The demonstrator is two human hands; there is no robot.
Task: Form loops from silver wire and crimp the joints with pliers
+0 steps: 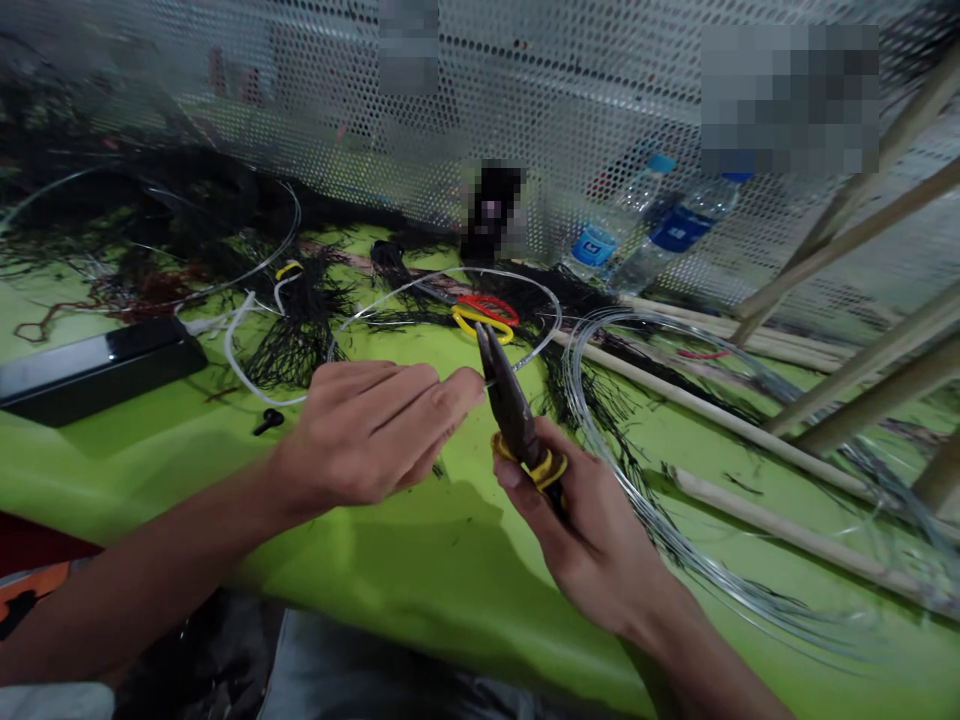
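Green tabletop (442, 550): spreads beneath the left hand (379, 430) and the right hand (574, 520)
Black box (97, 365): lies left of the left hand
Small black piece (268, 421): near the left wrist
Black strands (296, 345): tangled, beyond the left hand
Scissors (486, 328): red and yellow handles, beyond the right hand
Wire coil (675, 550): right of the right hand
Pale pole (795, 536): farther right of the right hand

Scissors (491, 332) lie on the surface (427, 560), behind the pliers (511, 405); wire coil (694, 555) right of the pliers; earbud (268, 421) left, near the box (101, 370); bottles (679, 232) before the perforated panel (577, 110)
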